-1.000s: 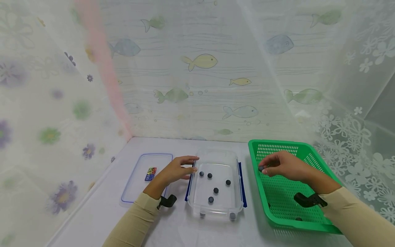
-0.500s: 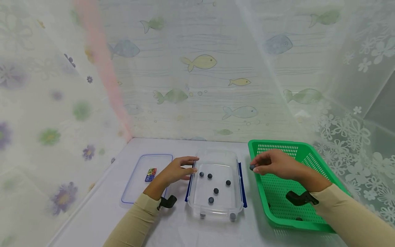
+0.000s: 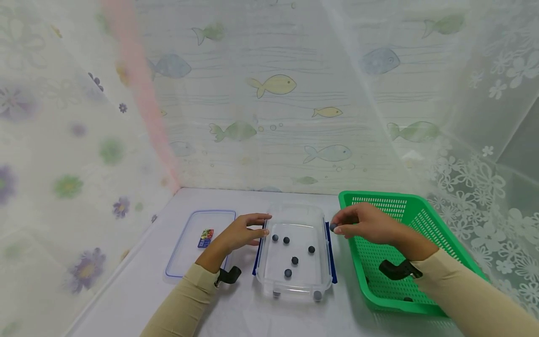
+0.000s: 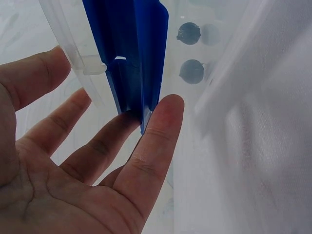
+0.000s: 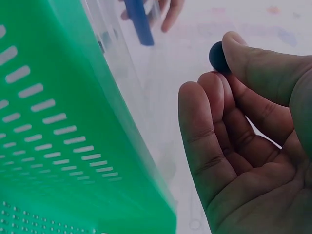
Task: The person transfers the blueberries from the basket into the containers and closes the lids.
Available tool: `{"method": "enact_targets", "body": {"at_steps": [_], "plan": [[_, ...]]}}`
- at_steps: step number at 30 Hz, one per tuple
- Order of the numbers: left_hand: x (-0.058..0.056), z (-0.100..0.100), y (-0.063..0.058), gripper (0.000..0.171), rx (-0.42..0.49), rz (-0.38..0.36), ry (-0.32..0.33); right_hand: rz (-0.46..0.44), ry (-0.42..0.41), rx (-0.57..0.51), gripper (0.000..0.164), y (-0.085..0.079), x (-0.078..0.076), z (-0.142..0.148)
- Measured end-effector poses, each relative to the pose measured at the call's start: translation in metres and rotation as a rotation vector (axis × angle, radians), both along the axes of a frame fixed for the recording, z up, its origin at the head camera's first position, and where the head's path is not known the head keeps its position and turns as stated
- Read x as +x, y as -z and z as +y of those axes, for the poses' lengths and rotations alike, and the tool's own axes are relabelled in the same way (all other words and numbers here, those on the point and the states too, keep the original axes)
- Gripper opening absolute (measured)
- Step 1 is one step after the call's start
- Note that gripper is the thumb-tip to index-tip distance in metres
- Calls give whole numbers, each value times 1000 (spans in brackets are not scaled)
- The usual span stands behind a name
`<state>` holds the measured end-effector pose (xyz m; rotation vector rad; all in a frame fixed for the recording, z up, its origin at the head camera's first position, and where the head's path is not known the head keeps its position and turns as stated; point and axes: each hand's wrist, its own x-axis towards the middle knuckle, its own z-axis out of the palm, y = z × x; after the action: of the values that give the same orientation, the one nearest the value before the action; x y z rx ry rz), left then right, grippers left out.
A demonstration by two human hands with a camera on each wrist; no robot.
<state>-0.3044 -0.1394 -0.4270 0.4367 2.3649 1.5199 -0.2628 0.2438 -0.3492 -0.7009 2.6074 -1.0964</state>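
My right hand (image 3: 366, 225) pinches a blueberry (image 5: 218, 57) between thumb and forefinger, in the gap between the green basket (image 3: 355, 262) and the clear plastic container (image 3: 273, 277). Several dark blueberries lie spread over the container's floor, such as one blueberry (image 3: 311, 249) on the right side. With relaxed, spread fingers my left hand (image 3: 241, 232) rests at the container's left wall. In the left wrist view its fingertips are right by the hanging blue latch flap (image 4: 129, 53), with the thumb near the rim.
At the left lies the container's lid (image 3: 178, 255), clear with a blue edge and a colourful label (image 3: 205, 238). A few more blueberries sit low in the basket, one blueberry (image 3: 407, 299) near its front wall. A patterned curtain (image 3: 269, 121) closes off the back.
My right hand has moved left with the blueberry, from over the basket, past its left rim, to the container's right edge. My left hand has stayed put.
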Motion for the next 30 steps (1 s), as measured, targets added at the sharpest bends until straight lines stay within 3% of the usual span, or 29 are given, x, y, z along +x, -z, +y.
{"method": "enact_targets", "body": {"at_steps": [15,30], "plan": [[-2,-1,2,49,5,-3,0,12,-30,8,21,3,2,-25],[-4,-2,2,48,13,0,13,46,37,-51,17,8,-7,-49]]}}
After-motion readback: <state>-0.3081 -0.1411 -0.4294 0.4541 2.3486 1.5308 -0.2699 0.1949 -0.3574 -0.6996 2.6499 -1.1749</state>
